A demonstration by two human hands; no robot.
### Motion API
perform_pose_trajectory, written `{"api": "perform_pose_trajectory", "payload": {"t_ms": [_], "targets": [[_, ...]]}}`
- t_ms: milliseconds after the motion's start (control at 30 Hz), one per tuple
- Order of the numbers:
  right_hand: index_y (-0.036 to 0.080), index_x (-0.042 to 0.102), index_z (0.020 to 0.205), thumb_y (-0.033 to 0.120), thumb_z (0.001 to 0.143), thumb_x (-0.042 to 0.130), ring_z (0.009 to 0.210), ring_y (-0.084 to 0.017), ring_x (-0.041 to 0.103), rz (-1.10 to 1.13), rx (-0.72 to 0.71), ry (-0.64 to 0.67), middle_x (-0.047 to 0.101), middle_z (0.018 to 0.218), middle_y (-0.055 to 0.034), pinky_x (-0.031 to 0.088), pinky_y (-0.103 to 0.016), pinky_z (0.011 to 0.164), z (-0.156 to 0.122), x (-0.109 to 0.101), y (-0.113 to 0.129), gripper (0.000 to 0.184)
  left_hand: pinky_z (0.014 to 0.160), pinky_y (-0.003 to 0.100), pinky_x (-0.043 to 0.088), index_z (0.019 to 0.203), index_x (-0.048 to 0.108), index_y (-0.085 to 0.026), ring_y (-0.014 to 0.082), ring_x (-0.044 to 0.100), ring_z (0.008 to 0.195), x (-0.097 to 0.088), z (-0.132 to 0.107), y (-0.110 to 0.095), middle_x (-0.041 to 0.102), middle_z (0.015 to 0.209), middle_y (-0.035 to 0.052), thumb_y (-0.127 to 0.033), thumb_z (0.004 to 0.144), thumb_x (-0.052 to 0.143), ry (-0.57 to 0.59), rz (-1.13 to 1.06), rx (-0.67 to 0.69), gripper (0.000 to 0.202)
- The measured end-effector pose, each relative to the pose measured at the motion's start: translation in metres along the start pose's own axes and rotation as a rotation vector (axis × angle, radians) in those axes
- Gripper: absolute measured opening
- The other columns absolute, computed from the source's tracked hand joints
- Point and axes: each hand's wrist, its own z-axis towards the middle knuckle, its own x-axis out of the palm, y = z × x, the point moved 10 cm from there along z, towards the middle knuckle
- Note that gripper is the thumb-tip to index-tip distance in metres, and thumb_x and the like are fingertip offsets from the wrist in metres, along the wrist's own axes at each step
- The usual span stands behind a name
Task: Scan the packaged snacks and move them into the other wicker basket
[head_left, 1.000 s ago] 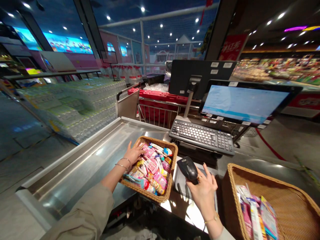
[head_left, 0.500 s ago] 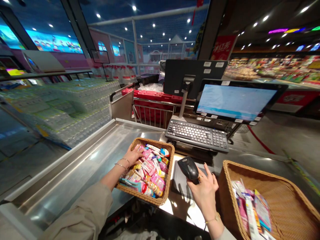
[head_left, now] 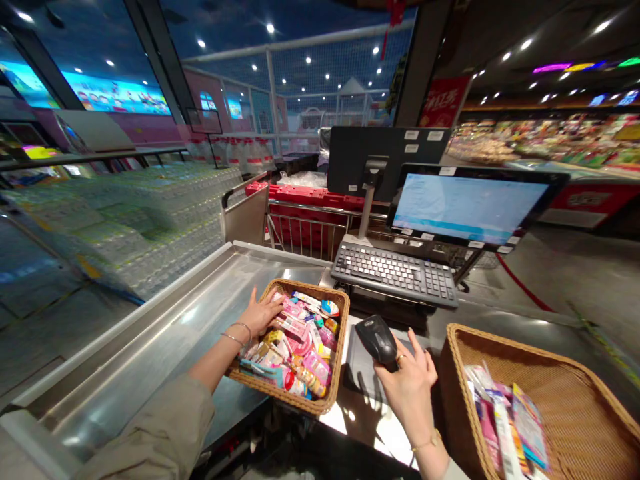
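Observation:
My left hand (head_left: 259, 317) reaches over the left rim of a wicker basket (head_left: 341, 347) on the metal counter. Its fingers are stretched out and apart, with the tips against pink packets (head_left: 293, 327) inside; no firm hold on one shows. Small colourful packages, tubes and bottles fill this basket. To its right, my right hand (head_left: 407, 373) is closed round a black handheld barcode scanner (head_left: 376, 339), whose head tilts toward the basket. Below the scanner is a flat grey panel (head_left: 360, 367) in the counter.
A second, larger wicker basket (head_left: 575, 400) stands at the right, with a few packets (head_left: 505, 427) along its left side. Behind the scanner are a black keyboard (head_left: 390, 272) and a lit monitor (head_left: 470, 207). A metal cart with red crates (head_left: 310, 193) stands beyond the counter.
My left hand has shifted slightly left and up, its thumb now raised apart from the fingers. The packets beneath it lie a little differently. My right hand keeps hold of the barcode scanner.

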Motion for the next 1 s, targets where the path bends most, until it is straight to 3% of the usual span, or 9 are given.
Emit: {"api": "perform_pose_trajectory", "payload": {"t_ms": [200, 500, 767, 1000], "targets": [[0.026, 0.070, 0.085, 0.029, 0.070, 0.057, 0.137, -0.032, 0.036, 0.004, 0.015, -0.003, 0.068, 0.121, -0.0001, 0.020, -0.057, 0.109, -0.001, -0.002, -0.003, 0.021, 0.099, 0.083, -0.005, 0.125, 0.058, -0.030, 0.0386, 0.022, 0.145, -0.023, 0.004, -0.010, 0.042, 0.151, 0.0104, -0.042, 0.089, 0.057, -0.102, 0.086, -0.010, 0.038], [0.025, 0.070, 0.085, 0.028, 0.071, 0.056, 0.139, -0.033, 0.034, -0.013, 0.000, -0.028, 0.066, 0.125, -0.0008, 0.019, -0.058, 0.110, -0.004, -0.009, -0.006, 0.020, 0.101, 0.084, 0.002, 0.118, 0.063, -0.026, 0.0418, 0.021, 0.145, -0.059, 0.008, -0.068, 0.037, 0.154, 0.0111, -0.046, 0.088, 0.058, -0.314, 0.155, 0.062, 0.037], [0.025, 0.068, 0.079, 0.025, 0.069, 0.058, 0.139, -0.033, 0.032, -0.049, -0.026, -0.038, 0.066, 0.125, 0.0002, 0.020, -0.059, 0.109, -0.006, -0.014, -0.004, 0.014, 0.103, 0.083, 0.002, 0.110, 0.067, -0.024, 0.0411, 0.025, 0.143, -0.074, 0.013, -0.116, 0.043, 0.149, 0.0131, -0.046, 0.084, 0.063, -0.452, 0.138, 0.079, 0.034], [0.025, 0.068, 0.080, 0.022, 0.068, 0.058, 0.141, -0.033, 0.029, -0.073, -0.054, -0.032, 0.064, 0.127, 0.0004, 0.018, -0.060, 0.109, -0.007, -0.019, 0.001, 0.016, 0.104, 0.082, -0.001, 0.108, 0.067, -0.023, 0.0400, 0.029, 0.142, -0.080, 0.022, -0.147, 0.047, 0.147, 0.0139, -0.043, 0.087, 0.060, -0.499, 0.108, 0.092, 0.031]]}}
